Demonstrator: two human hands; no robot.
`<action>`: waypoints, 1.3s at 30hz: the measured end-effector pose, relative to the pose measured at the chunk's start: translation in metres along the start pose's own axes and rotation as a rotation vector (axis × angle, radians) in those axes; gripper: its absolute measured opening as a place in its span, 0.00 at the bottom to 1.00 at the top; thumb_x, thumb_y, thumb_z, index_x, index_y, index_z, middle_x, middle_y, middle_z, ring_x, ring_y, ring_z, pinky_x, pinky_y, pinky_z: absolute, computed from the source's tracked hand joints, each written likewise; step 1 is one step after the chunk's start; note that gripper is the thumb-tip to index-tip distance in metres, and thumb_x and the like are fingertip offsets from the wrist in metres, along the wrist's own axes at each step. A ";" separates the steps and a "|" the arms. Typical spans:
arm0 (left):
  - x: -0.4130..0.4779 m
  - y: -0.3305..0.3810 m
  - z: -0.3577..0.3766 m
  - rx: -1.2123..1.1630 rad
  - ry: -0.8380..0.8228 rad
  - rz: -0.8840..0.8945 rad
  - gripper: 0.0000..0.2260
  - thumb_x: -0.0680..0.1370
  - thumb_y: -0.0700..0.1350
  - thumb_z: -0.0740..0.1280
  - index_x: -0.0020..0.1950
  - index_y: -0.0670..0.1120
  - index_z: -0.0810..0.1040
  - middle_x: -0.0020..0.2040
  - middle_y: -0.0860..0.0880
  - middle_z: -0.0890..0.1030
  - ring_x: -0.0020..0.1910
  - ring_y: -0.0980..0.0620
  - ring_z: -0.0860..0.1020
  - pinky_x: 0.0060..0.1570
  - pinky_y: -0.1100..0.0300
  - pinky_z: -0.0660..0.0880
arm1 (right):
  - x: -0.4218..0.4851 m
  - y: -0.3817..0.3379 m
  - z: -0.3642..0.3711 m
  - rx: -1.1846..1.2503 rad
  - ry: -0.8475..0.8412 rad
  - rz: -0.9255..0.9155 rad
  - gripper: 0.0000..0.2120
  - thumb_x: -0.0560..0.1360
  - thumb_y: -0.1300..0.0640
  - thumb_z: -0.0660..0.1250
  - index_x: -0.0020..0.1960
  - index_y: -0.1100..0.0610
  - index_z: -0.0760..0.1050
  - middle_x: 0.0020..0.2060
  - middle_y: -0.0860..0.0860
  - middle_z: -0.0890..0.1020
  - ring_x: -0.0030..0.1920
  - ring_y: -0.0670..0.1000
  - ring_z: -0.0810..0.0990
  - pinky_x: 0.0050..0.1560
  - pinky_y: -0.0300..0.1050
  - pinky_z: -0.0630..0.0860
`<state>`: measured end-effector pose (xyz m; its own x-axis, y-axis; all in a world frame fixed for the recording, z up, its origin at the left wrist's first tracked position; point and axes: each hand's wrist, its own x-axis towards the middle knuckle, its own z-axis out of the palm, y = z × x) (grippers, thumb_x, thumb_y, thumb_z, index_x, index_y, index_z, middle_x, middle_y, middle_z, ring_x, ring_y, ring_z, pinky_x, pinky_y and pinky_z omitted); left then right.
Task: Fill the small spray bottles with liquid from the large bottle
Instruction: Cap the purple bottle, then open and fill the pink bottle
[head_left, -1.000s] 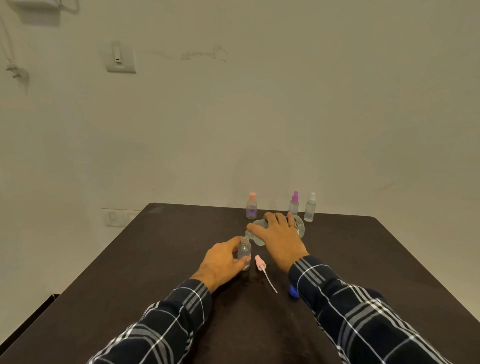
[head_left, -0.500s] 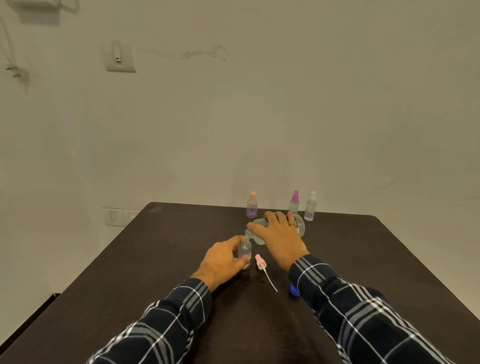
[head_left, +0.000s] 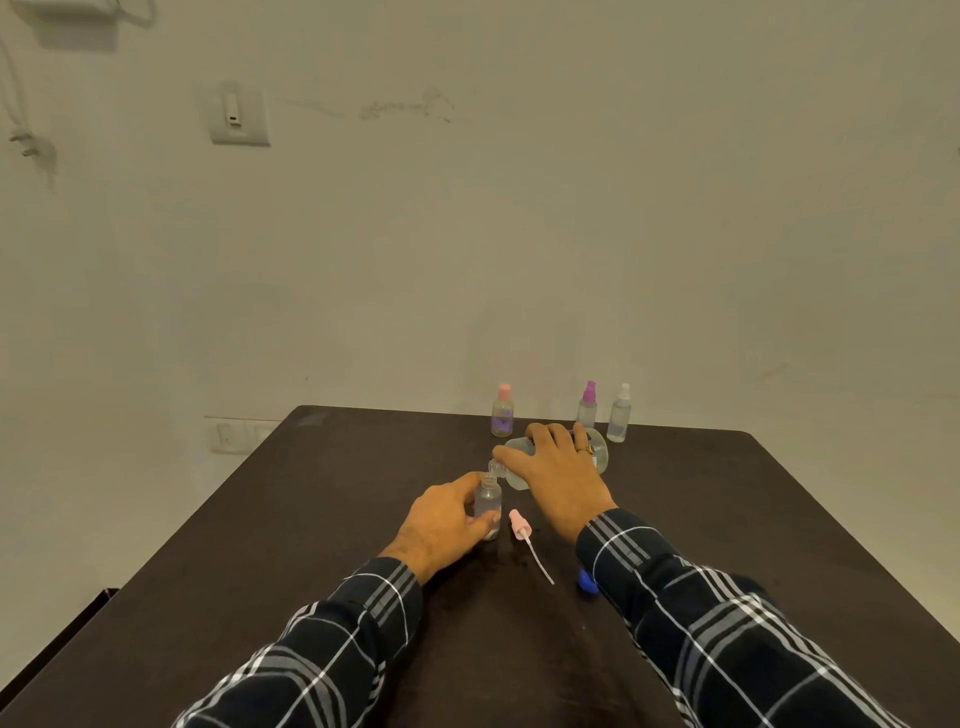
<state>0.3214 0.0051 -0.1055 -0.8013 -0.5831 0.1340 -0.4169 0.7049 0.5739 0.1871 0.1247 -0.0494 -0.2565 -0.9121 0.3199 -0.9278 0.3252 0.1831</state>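
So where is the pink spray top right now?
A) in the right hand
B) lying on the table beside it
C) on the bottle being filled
B: the pink spray top lies on the table beside the open small bottle that the left hand holds.

Right hand (head_left: 558, 475) tips large bottle (head_left: 600, 451) over small bottle (head_left: 489, 500).

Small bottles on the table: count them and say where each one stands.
4. The uncapped bottle in the left hand, mid-table; three along the far edge: pink-capped bottle, purple-capped bottle, white-capped bottle. The right hand and large bottle may hide more.
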 end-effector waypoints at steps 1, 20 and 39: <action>0.000 0.000 0.000 -0.001 -0.001 0.001 0.25 0.80 0.55 0.68 0.76 0.55 0.67 0.66 0.51 0.79 0.55 0.54 0.81 0.63 0.54 0.77 | 0.000 0.000 0.000 0.000 0.000 0.000 0.32 0.77 0.63 0.67 0.74 0.41 0.59 0.71 0.58 0.64 0.73 0.64 0.59 0.75 0.70 0.50; -0.001 0.001 -0.001 -0.013 0.003 0.003 0.25 0.80 0.55 0.68 0.76 0.54 0.67 0.64 0.51 0.80 0.52 0.56 0.80 0.63 0.55 0.77 | 0.000 0.001 0.001 0.000 0.003 0.005 0.32 0.78 0.62 0.66 0.74 0.41 0.59 0.71 0.58 0.64 0.74 0.64 0.59 0.75 0.70 0.50; 0.000 0.002 -0.001 -0.009 -0.004 -0.010 0.25 0.80 0.54 0.68 0.76 0.54 0.67 0.65 0.51 0.80 0.54 0.55 0.80 0.64 0.53 0.76 | -0.001 0.001 0.002 -0.002 0.005 0.012 0.32 0.78 0.62 0.66 0.74 0.41 0.59 0.71 0.58 0.64 0.73 0.64 0.60 0.75 0.70 0.50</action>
<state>0.3212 0.0063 -0.1040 -0.7988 -0.5884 0.1251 -0.4211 0.6955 0.5822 0.1859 0.1250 -0.0514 -0.2665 -0.9067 0.3269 -0.9241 0.3368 0.1807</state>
